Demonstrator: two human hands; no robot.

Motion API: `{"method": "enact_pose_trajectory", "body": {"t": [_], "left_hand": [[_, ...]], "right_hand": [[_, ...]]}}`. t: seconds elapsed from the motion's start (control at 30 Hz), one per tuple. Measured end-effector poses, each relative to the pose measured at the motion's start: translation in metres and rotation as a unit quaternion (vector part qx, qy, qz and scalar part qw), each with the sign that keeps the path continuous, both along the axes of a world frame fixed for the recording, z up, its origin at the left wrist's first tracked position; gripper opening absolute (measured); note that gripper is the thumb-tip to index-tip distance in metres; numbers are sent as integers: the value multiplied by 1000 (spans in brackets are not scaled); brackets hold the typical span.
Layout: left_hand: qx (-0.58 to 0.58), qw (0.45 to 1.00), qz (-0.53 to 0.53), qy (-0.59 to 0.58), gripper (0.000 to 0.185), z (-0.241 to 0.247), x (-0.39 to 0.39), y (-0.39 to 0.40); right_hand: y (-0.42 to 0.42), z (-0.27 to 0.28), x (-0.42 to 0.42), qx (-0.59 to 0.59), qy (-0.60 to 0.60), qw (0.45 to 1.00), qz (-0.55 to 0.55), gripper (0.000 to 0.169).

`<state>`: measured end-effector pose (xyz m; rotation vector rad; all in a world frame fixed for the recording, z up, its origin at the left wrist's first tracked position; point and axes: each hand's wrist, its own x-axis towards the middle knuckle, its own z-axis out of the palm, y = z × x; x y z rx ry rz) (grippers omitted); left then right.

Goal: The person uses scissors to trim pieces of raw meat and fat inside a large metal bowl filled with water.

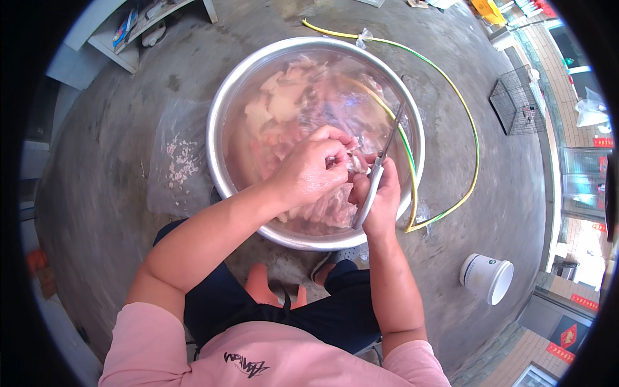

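A large round metal basin (214, 159) stands on the floor before me, holding cloudy pinkish water and many pieces of raw meat (285, 99). Over its near right part, my left hand (314, 162) pinches a small pale piece of meat (359, 160) between thumb and fingers. My right hand (382, 188) grips the other side of that piece. Scissors with light grey handles (371, 196) also rest in my right hand, their blades pointing up and away over the basin's right side. A yellow-green hose (404, 138) runs over the rim into the water.
Left of the basin, a clear plastic sheet (159, 179) on the concrete floor bears small pale scraps (181, 162). The hose loops across the floor on the right. A white bucket (483, 278) lies tipped at the lower right, and a wire cage (517, 104) stands farther back.
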<state>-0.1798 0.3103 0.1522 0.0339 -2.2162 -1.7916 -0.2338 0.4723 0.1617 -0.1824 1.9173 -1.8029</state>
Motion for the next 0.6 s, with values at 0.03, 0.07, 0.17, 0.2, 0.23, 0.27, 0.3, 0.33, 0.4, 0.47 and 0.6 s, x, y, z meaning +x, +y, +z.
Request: {"method": "enact_pose_trajectory", "body": {"t": [0.03, 0.07, 0.17, 0.2, 0.23, 0.27, 0.3, 0.33, 0.4, 0.47, 0.6], "left_hand": [[-13, 1000, 6, 6, 9, -3, -1, -2], [-26, 1000, 12, 13, 8, -5, -2, -5], [59, 994, 60, -75, 7, 12, -6, -14], [36, 993, 93, -69, 7, 11, -5, -21], [16, 990, 123, -60, 7, 5, -7, -26], [-4, 987, 154, -51, 7, 1, -7, -33], [-29, 985, 167, -31, 7, -2, -8, -36], [-54, 982, 180, -11, 7, -3, -8, -39], [-85, 977, 194, 7, 7, -2, -8, -43], [-97, 976, 194, 2, 7, 1, -7, -45], [-140, 969, 203, 20, 6, -1, -7, -46]], "right_hand": [[0, 1, -1, 20, -6, 1000, -5, 40], [0, 3, -3, 40, -12, 999, -9, 41], [6, -11, -3, 88, 60, 994, -27, 49], [9, -10, 0, 103, 67, 992, 5, 50], [10, -6, 7, 120, 80, 989, 35, 52], [6, 0, 15, -12, -16, 997, 69, 55], [7, 10, 19, -15, -117, 988, 104, 55], [6, 9, 23, -41, -147, 980, 129, 55], [0, 10, 30, -67, -188, 967, 158, 55], [1, 5, 29, -81, -198, 963, 167, 55], [3, 2, 25, -78, -219, 956, 178, 52]]}}
